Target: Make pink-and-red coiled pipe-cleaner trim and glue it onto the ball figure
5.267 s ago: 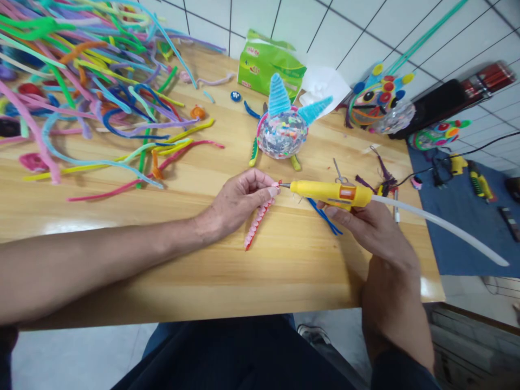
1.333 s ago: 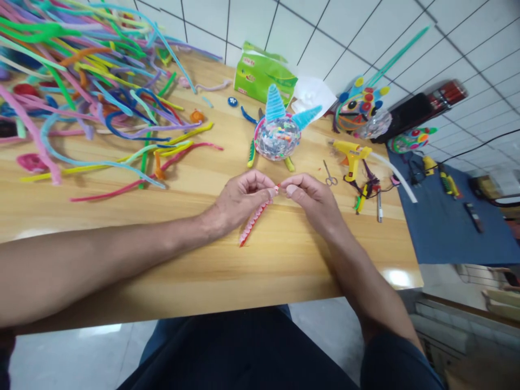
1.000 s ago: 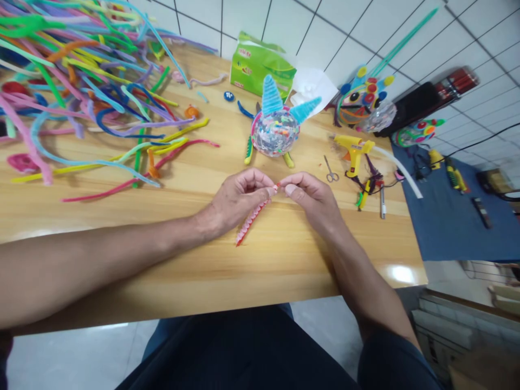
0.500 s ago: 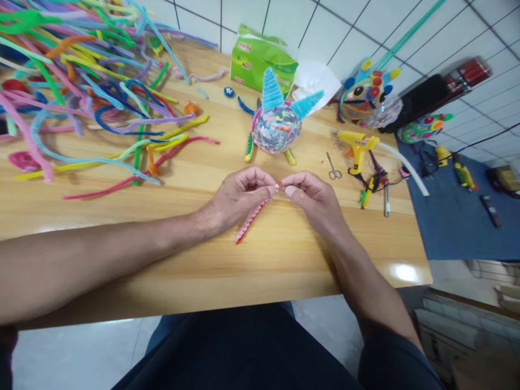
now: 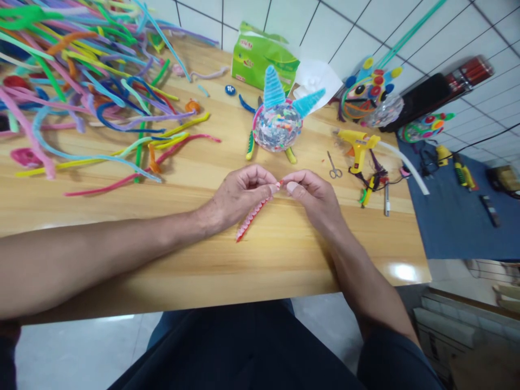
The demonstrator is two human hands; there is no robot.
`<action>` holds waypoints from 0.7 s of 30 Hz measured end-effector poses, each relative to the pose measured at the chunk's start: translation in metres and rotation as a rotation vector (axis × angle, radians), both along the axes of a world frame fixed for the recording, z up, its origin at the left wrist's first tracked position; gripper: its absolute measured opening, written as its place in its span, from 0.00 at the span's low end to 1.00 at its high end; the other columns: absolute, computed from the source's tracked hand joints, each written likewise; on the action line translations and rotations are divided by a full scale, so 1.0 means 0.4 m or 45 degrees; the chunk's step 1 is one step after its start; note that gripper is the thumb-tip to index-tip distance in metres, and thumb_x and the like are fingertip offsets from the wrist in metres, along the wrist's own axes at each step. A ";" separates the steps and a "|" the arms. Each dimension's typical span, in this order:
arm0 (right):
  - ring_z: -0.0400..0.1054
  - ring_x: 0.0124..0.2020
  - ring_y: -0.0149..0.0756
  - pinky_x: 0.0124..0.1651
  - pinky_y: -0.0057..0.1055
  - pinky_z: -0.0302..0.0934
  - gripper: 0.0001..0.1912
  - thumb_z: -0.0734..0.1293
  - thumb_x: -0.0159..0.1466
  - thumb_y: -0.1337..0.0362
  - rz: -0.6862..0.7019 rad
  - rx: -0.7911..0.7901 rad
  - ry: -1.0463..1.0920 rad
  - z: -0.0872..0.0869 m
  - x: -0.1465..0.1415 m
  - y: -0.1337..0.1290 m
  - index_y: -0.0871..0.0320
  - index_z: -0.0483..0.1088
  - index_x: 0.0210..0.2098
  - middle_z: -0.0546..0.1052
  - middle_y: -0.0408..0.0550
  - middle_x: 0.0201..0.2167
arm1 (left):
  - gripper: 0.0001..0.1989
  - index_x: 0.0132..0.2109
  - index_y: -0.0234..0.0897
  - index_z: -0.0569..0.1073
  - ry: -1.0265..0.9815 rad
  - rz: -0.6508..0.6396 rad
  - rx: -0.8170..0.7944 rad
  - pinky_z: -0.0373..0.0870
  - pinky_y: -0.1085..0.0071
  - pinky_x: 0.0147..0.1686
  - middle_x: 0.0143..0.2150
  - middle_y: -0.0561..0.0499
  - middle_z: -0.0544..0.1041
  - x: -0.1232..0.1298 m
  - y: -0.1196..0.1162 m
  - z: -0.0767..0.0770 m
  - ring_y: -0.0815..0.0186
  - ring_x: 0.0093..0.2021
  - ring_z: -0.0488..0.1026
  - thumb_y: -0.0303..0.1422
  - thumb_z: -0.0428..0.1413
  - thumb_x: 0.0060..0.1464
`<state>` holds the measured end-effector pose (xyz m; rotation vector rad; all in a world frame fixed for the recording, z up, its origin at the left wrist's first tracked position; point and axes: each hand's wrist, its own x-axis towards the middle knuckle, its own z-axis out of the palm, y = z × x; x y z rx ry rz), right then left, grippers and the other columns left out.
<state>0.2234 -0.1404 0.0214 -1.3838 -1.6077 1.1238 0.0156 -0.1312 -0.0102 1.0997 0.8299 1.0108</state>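
A pink-and-red twisted pipe cleaner slants down and left over the wooden table. My left hand pinches it near its upper end between thumb and fingertips. My right hand closes thumb and forefinger on the small red tip at that same end, so both hands nearly meet. Just beyond them sits a clear round craft piece filled with colourful bits, with two blue pipe-cleaner ears. Pliers with green-and-yellow handles lie partly hidden behind it.
Many loose pipe cleaners heap at the left. A green tissue pack stands behind the craft piece. Small scissors, a yellow glue gun, a pen and a decorated craft are on the right. The table edge runs near my lap.
The view has shifted very slightly. Both hands keep their pinch on the pink-and-red pipe cleaner, with hardly any visible movement.
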 end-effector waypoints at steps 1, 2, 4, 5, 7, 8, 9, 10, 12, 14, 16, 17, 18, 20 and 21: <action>0.75 0.39 0.37 0.47 0.37 0.69 0.07 0.74 0.66 0.55 -0.002 0.001 -0.004 0.000 0.000 0.000 0.51 0.80 0.38 0.83 0.42 0.36 | 0.11 0.38 0.36 0.80 0.000 -0.001 0.000 0.71 0.73 0.35 0.33 0.53 0.80 0.000 0.000 -0.001 0.70 0.32 0.73 0.36 0.72 0.54; 0.75 0.39 0.37 0.48 0.37 0.69 0.08 0.74 0.66 0.55 -0.001 0.001 -0.011 0.000 -0.001 -0.001 0.51 0.80 0.38 0.83 0.42 0.36 | 0.11 0.38 0.36 0.80 0.000 -0.002 0.001 0.71 0.73 0.35 0.33 0.52 0.80 0.000 0.000 -0.001 0.70 0.32 0.73 0.36 0.72 0.54; 0.75 0.40 0.38 0.49 0.38 0.70 0.09 0.74 0.66 0.54 0.006 -0.002 -0.023 0.001 -0.002 -0.002 0.51 0.80 0.38 0.83 0.42 0.36 | 0.12 0.39 0.36 0.80 -0.005 -0.009 0.008 0.71 0.73 0.35 0.33 0.52 0.80 0.000 0.001 -0.001 0.70 0.32 0.73 0.37 0.72 0.54; 0.75 0.40 0.38 0.49 0.38 0.70 0.09 0.74 0.67 0.53 0.011 -0.002 -0.027 0.001 -0.002 -0.003 0.51 0.80 0.38 0.83 0.42 0.36 | 0.12 0.39 0.36 0.80 -0.008 -0.015 0.014 0.71 0.73 0.35 0.33 0.53 0.80 0.000 0.001 -0.001 0.70 0.32 0.73 0.37 0.72 0.55; 0.75 0.40 0.38 0.48 0.38 0.70 0.09 0.74 0.67 0.53 0.018 0.008 -0.023 0.000 -0.002 -0.003 0.52 0.80 0.38 0.83 0.42 0.36 | 0.12 0.39 0.36 0.79 -0.011 -0.032 0.029 0.71 0.73 0.35 0.33 0.53 0.80 -0.001 0.001 0.000 0.70 0.32 0.73 0.38 0.72 0.55; 0.75 0.40 0.37 0.48 0.37 0.70 0.09 0.74 0.67 0.54 0.021 0.014 -0.017 -0.001 -0.002 -0.003 0.52 0.80 0.38 0.83 0.42 0.36 | 0.12 0.39 0.36 0.79 -0.010 -0.039 0.035 0.71 0.73 0.35 0.33 0.54 0.80 -0.002 0.001 0.000 0.70 0.31 0.73 0.38 0.72 0.56; 0.75 0.40 0.37 0.48 0.37 0.70 0.08 0.74 0.67 0.54 0.023 0.021 -0.009 -0.002 -0.001 -0.003 0.52 0.80 0.38 0.83 0.42 0.36 | 0.12 0.39 0.36 0.79 -0.008 -0.046 0.039 0.71 0.73 0.34 0.32 0.54 0.80 -0.002 0.002 0.000 0.70 0.31 0.73 0.38 0.72 0.56; 0.75 0.39 0.36 0.47 0.36 0.70 0.08 0.74 0.67 0.55 0.022 0.027 -0.001 -0.003 -0.001 -0.003 0.52 0.80 0.38 0.83 0.42 0.35 | 0.12 0.39 0.36 0.79 -0.004 -0.050 0.041 0.70 0.73 0.34 0.32 0.54 0.80 -0.003 0.002 0.001 0.70 0.31 0.73 0.37 0.72 0.56; 0.74 0.39 0.36 0.46 0.36 0.69 0.08 0.74 0.67 0.55 0.019 0.033 0.009 -0.006 0.001 -0.001 0.52 0.81 0.38 0.83 0.42 0.35 | 0.12 0.39 0.36 0.78 0.007 -0.049 0.039 0.70 0.73 0.34 0.32 0.55 0.79 -0.003 0.002 0.001 0.70 0.31 0.73 0.37 0.72 0.56; 0.74 0.38 0.35 0.46 0.36 0.69 0.08 0.75 0.67 0.55 0.017 0.032 0.007 -0.008 0.002 0.000 0.52 0.81 0.39 0.83 0.41 0.35 | 0.11 0.39 0.36 0.78 0.013 -0.044 0.037 0.70 0.73 0.34 0.32 0.55 0.79 -0.002 0.002 0.001 0.70 0.31 0.73 0.36 0.71 0.56; 0.74 0.38 0.36 0.47 0.36 0.69 0.08 0.75 0.67 0.55 0.018 0.031 0.004 -0.009 0.002 0.001 0.52 0.81 0.39 0.83 0.41 0.35 | 0.11 0.39 0.36 0.78 0.005 -0.040 0.038 0.70 0.73 0.34 0.32 0.55 0.79 -0.002 0.002 0.001 0.70 0.31 0.73 0.36 0.71 0.55; 0.75 0.38 0.36 0.47 0.36 0.70 0.08 0.75 0.67 0.54 0.020 0.033 0.006 -0.009 0.002 0.001 0.52 0.81 0.38 0.83 0.41 0.35 | 0.11 0.39 0.36 0.78 0.000 -0.040 0.039 0.70 0.73 0.34 0.32 0.55 0.79 -0.001 0.002 0.001 0.71 0.31 0.73 0.36 0.71 0.55; 0.75 0.38 0.36 0.47 0.37 0.70 0.08 0.75 0.67 0.54 0.022 0.035 0.010 -0.009 0.002 0.002 0.52 0.81 0.38 0.83 0.41 0.35 | 0.11 0.38 0.36 0.78 -0.002 -0.040 0.040 0.70 0.73 0.34 0.32 0.55 0.79 -0.001 0.002 0.001 0.71 0.31 0.72 0.35 0.71 0.55; 0.75 0.38 0.36 0.47 0.37 0.70 0.08 0.75 0.67 0.55 0.022 0.041 0.017 -0.009 0.002 0.002 0.52 0.80 0.38 0.82 0.41 0.34 | 0.11 0.38 0.36 0.79 0.005 -0.039 0.037 0.70 0.73 0.34 0.32 0.54 0.79 0.000 0.003 0.000 0.71 0.31 0.72 0.36 0.71 0.55; 0.75 0.38 0.36 0.47 0.37 0.70 0.08 0.75 0.67 0.55 0.019 0.045 0.018 -0.009 0.002 0.001 0.52 0.80 0.38 0.83 0.41 0.34 | 0.11 0.38 0.36 0.79 0.012 -0.037 0.032 0.70 0.74 0.34 0.32 0.54 0.80 -0.001 0.003 0.000 0.71 0.31 0.72 0.36 0.71 0.54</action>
